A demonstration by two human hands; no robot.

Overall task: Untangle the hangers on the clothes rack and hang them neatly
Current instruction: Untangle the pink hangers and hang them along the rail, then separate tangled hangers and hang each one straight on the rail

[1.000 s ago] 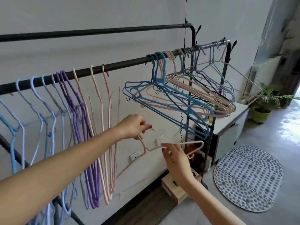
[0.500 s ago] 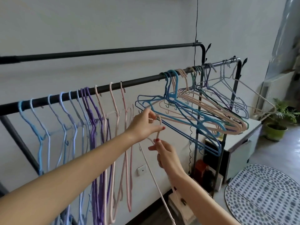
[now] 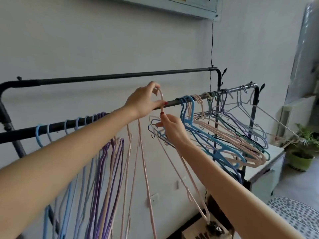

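Hooking pink hanger (image 3: 181, 171) onto rail (image 3: 170, 102) mid-span: left hand (image 3: 143, 102) pinching hook, right hand (image 3: 170, 125) gripping neck. Left end hanging sorted; tangled bunch (image 3: 224, 133) at right end remaining (roughly half).

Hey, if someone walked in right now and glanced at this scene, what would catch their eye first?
First, the two hands at the centre: the left hand pinches the hook of a pink hanger at the front rail, while the right hand grips its neck just below. Next, the tangled bunch of blue and pink hangers splayed sideways on the right of the rail, against the neat row of blue and purple hangers hanging straight on the left.
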